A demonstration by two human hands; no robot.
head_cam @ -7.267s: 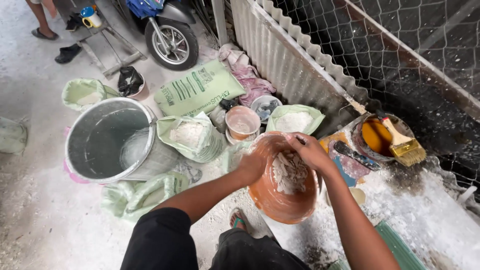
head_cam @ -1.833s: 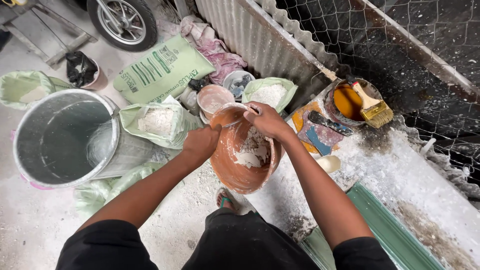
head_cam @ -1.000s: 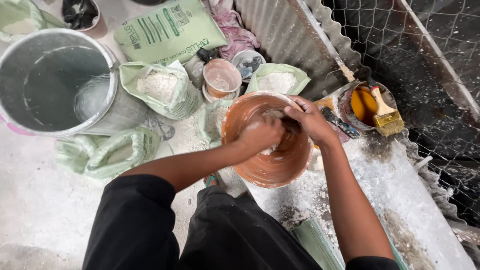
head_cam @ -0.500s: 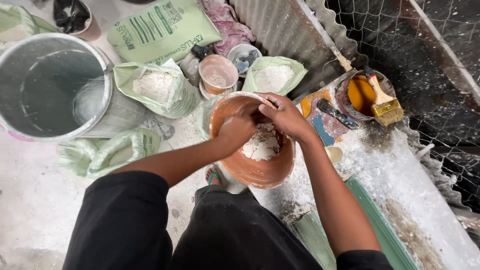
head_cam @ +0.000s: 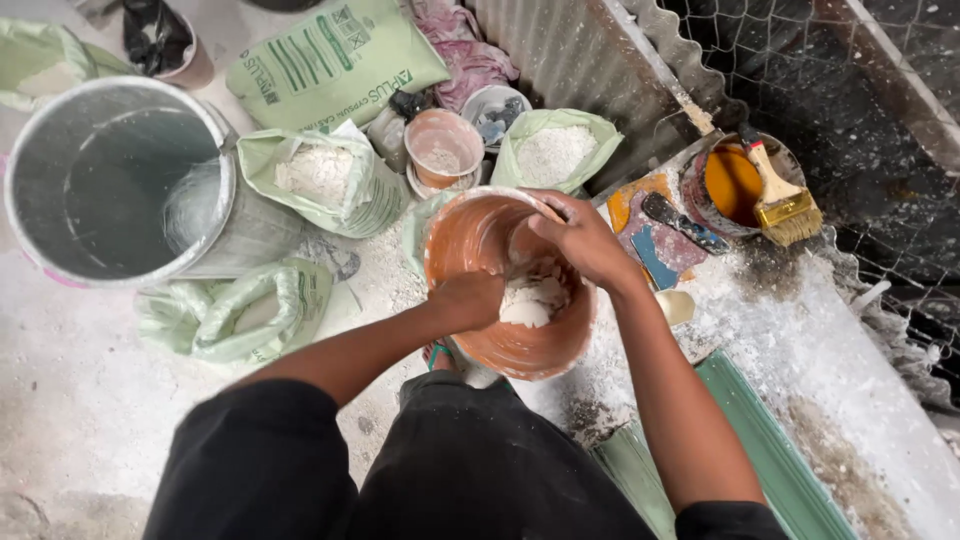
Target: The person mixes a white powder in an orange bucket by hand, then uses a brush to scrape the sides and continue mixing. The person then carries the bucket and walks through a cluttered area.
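An orange bowl (head_cam: 470, 232) smeared with white rests tilted at the edge of a powder-covered bench (head_cam: 800, 350). White lumps (head_cam: 535, 300) lie in its bottom. My left hand (head_cam: 468, 298) reaches over the bowl's near-left rim, its fingers curled into the lumps. My right hand (head_cam: 582, 238) grips the far-right rim, thumb inside the bowl. Both forearms come up from the bottom of the view over my black clothing.
A large metal bucket (head_cam: 120, 180) stands at left. Green bags of white powder (head_cam: 320, 175) (head_cam: 555, 150) (head_cam: 240, 315), a printed sack (head_cam: 335, 60) and a pink cup (head_cam: 443, 145) ring the bowl. Right: a tin of orange paint (head_cam: 730, 185), a brush (head_cam: 785, 205), a scraper (head_cam: 685, 222), wire mesh (head_cam: 860, 90).
My left hand slid from the bowl's far-left wall to the near-left side, into the lumps. My right hand stayed on the rim. The camera shifted slightly.
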